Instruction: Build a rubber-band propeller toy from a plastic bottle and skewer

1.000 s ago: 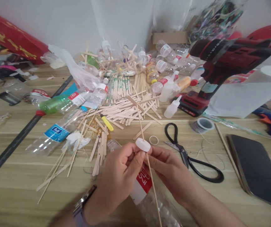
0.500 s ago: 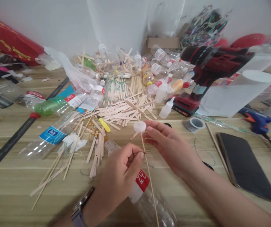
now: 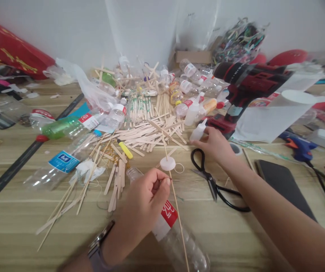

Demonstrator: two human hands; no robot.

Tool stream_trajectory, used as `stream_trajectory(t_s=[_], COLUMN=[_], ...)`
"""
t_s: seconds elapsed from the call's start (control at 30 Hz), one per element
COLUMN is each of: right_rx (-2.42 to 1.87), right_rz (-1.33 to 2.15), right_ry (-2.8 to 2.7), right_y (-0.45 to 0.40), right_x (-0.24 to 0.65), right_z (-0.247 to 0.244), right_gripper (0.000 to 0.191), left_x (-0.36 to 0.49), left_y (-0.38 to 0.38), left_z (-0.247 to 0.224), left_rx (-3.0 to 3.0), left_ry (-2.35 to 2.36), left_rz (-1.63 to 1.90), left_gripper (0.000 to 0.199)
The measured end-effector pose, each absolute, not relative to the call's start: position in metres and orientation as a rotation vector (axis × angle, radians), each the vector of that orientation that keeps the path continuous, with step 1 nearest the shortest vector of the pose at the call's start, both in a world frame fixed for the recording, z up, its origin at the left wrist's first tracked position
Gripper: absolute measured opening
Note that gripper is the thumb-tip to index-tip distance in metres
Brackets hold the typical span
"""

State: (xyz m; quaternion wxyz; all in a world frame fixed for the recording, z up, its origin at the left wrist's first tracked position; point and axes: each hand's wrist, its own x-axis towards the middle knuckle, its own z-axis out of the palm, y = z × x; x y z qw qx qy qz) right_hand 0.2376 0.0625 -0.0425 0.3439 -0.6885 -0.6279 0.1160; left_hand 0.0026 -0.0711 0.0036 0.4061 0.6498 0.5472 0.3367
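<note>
My left hand (image 3: 144,202), with a watch on its wrist, pinches a thin bamboo skewer (image 3: 180,223) between thumb and fingertips. A white bottle cap (image 3: 167,163) sits threaded on the skewer just beyond those fingers. Farther right, my right hand (image 3: 216,146) has its fingers closed around the lower part of a small white squeeze bottle (image 3: 199,131) with a pointed nozzle. Black-handled scissors (image 3: 211,183) lie below that hand. Under the skewer a clear plastic bottle (image 3: 183,245) with a red and white label lies on its side, partly behind my left hand.
Loose craft sticks (image 3: 142,134) are heaped mid-table, with plastic bottles (image 3: 189,70) behind. A red cordless drill (image 3: 244,90) stands at the right. A phone (image 3: 282,189), a blue glue gun (image 3: 298,145) and a yellow marker (image 3: 125,149) lie around.
My right hand has left the cap and moved right and away to the squeeze bottle, uncovering the scissors. The cap sits slightly lower in view; my left hand keeps its pinch on the skewer.
</note>
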Motion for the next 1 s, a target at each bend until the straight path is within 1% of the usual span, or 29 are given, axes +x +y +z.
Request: stream_trajectory(t_s=[0.03, 0.1, 0.2, 0.27, 0.3, 0.4, 0.43, 0.5, 0.57, 0.63, 0.73, 0.87, 1.0], right_rx=[-1.812, -1.842, -1.818, -1.737, -1.595, -1.110, -0.971, -0.873, -0.975, -1.126, -1.183, -1.190, -1.147], right_rz=[0.305, 0.315, 0.303, 0.354, 0.534, 1.242, 1.377, 1.518, 1.448, 1.251, 1.073, 1.149, 1.287], right_ry=[-1.647, -1.654, -1.655, -1.657, -1.654, -1.691, -1.691, -1.664, -1.595, -1.509, -1.506, -1.472, -1.123], right_y=[0.067, 0.070, 0.059, 0.038, 0.025, -0.012, -0.021, -0.030, -0.031, -0.028, -0.025, -0.028, -0.028], right_x=[0.237, 0.234, 0.227, 0.221, 0.218, 0.207, 0.203, 0.196, 0.191, 0.189, 0.194, 0.206, 0.210], right_z=[-0.043, -0.040, -0.024, -0.008, 0.001, 0.022, 0.026, 0.028, 0.025, 0.019, 0.009, -0.004, -0.010], right_gripper=[0.028, 0.021, 0.021, 0.024, 0.022, 0.019, 0.019, 0.020, 0.024, 0.026, 0.025, 0.036, 0.035], left_x=[0.003, 0.002, 0.001, 0.000, 0.000, -0.001, -0.001, -0.001, 0.000, -0.001, -0.001, -0.001, 0.000], left_y=[-0.071, -0.071, -0.070, -0.070, -0.069, -0.068, -0.068, -0.068, -0.069, -0.069, -0.068, -0.068, -0.069], left_z=[0.003, 0.002, 0.000, -0.001, -0.001, 0.000, 0.000, 0.000, 0.000, 0.001, 0.001, 0.000, -0.001], left_rx=[1.639, 1.634, 1.615, 1.599, 1.592, 1.551, 1.534, 1.515, 1.523, 1.548, 1.580, 1.575, 1.587], left_ry=[1.374, 1.372, 1.403, 1.423, 1.426, 1.418, 1.413, 1.414, 1.428, 1.445, 1.435, 1.395, 1.371], left_rz=[0.852, 0.854, 0.839, 0.827, 0.826, 0.842, 0.843, 0.835, 0.825, 0.822, 0.813, 0.802, 0.800], left_gripper=[0.023, 0.022, 0.022, 0.022, 0.022, 0.022, 0.022, 0.023, 0.022, 0.022, 0.021, 0.019, 0.020])
